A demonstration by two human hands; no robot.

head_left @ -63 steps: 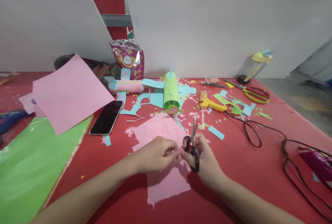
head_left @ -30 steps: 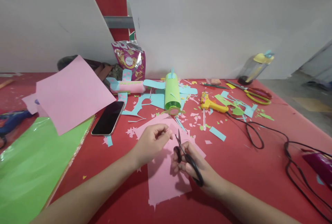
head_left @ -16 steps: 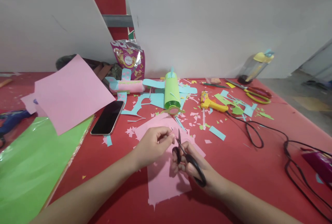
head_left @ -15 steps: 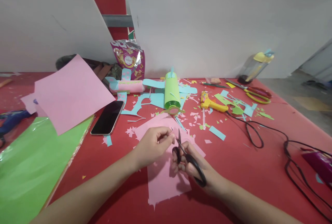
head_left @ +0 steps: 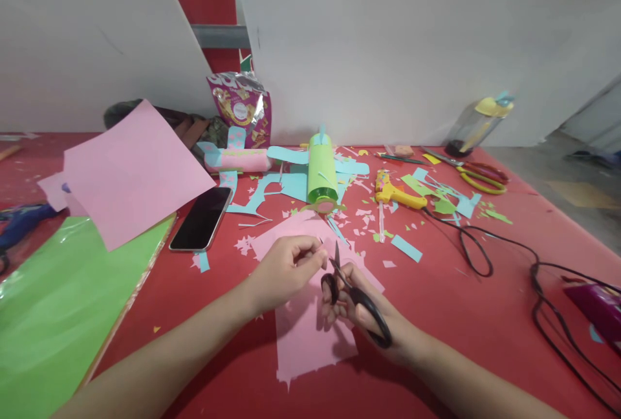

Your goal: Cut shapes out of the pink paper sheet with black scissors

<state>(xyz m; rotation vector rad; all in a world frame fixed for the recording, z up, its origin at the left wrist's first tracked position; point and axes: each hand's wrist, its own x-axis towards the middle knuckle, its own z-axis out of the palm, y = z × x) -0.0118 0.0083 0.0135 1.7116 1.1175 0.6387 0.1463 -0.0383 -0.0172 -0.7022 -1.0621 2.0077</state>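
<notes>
My right hand (head_left: 356, 299) has its fingers through the handles of black-handled scissors (head_left: 371, 312), whose blades point up and away from me and stand a little apart. Just left of the blades, my left hand (head_left: 294, 267) pinches what looks like a small piece of pink paper, mostly hidden by the thumb and fingers. Under both hands lie pink paper sheets (head_left: 310, 354) with jagged cut edges. Beyond them stands a green paper-covered bottle plane (head_left: 323, 163) with light blue wings. A pink bottle plane (head_left: 245, 160) lies to its left.
Paper scraps (head_left: 363, 218) litter the red table (head_left: 460, 348). A yellow glue gun (head_left: 400, 198) with a trailing black cord, larger scissors (head_left: 478, 176) and a clear bottle (head_left: 478, 128) are on the right. A phone (head_left: 201, 220), pink sheet (head_left: 136, 173) and green paper pack (head_left: 63, 302) lie left.
The scissors' handles have spread slightly, the larger one shifting right, and the blades are a bit wider apart. My left hand has stayed almost in place.
</notes>
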